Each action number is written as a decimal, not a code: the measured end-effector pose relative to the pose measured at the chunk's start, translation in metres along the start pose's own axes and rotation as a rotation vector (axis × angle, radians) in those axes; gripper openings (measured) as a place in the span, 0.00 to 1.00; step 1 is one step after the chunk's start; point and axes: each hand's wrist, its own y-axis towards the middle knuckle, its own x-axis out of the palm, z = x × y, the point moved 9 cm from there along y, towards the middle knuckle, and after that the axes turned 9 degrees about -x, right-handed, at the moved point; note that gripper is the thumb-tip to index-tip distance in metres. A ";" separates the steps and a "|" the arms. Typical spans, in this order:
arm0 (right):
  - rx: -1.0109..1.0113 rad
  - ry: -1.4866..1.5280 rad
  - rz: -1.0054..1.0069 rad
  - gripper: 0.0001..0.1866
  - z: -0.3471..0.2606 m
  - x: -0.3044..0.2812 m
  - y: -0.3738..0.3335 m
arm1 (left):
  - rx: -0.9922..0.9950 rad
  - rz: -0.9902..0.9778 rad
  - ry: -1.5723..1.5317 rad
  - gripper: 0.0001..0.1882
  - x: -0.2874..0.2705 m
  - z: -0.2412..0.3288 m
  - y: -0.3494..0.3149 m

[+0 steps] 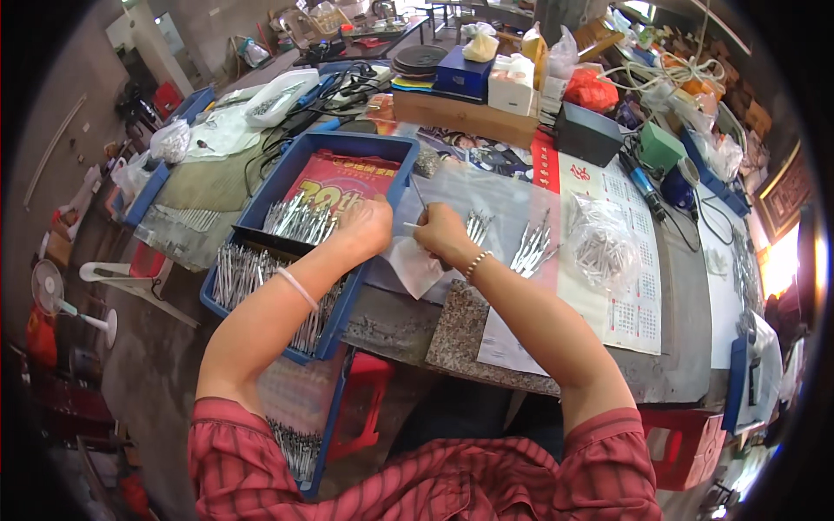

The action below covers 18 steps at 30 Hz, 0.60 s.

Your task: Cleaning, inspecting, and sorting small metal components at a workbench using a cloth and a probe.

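A workshop: worn bench (387, 317), blue tray (274, 180) of slender silvery pieces (300, 219), apparently a corded tool (644, 185).

So everything's piled on a big grey worktable (382, 319), pretty scuffed along the near edge. Partly under the left hand (369, 227) there's a blue rectangular plastic tray (258, 193), and well left of that hand a flat brownish sheet (204, 184), mat or cardboard, can't tell which. Closer to the body than the right hand (443, 233), a speckled stone slab (456, 328) sits at the edge. Out to that hand's right lies a white paper calendar with a red strip (638, 295). Beyond both hands: a long brown wooden box (469, 118), then a boxy dark grey case (589, 137) further right.
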 end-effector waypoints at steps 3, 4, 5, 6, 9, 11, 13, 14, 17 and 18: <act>0.000 -0.034 0.028 0.06 0.011 0.005 0.012 | 0.001 -0.022 -0.036 0.17 -0.003 -0.002 0.001; 0.015 0.005 0.014 0.05 0.011 0.009 0.014 | 0.002 -0.022 -0.034 0.17 -0.004 -0.002 0.002; 0.029 0.043 -0.001 0.05 0.012 0.013 0.016 | 0.009 -0.011 -0.045 0.17 -0.004 -0.001 0.002; 0.028 0.047 -0.002 0.05 0.010 0.017 0.019 | 0.013 -0.001 -0.053 0.17 -0.007 -0.002 0.001; 0.094 0.213 -0.021 0.04 0.013 0.032 0.028 | 0.010 -0.029 -0.046 0.17 -0.008 -0.003 0.000; 0.120 0.228 0.034 0.06 0.017 0.034 0.035 | 0.018 -0.036 -0.052 0.17 -0.009 -0.005 0.001; 0.132 0.235 0.047 0.04 0.018 0.038 0.040 | 0.021 -0.041 -0.059 0.17 -0.009 -0.006 0.002; 0.143 0.241 0.063 0.03 0.018 0.040 0.041 | 0.014 -0.042 -0.061 0.16 -0.009 -0.008 0.001; -0.046 -0.147 0.279 0.04 0.016 0.027 0.050 | 0.018 -0.041 -0.053 0.16 -0.013 -0.001 0.003; -0.043 -0.143 0.276 0.04 0.014 0.028 0.049 | 0.014 -0.042 -0.046 0.16 -0.012 -0.002 0.002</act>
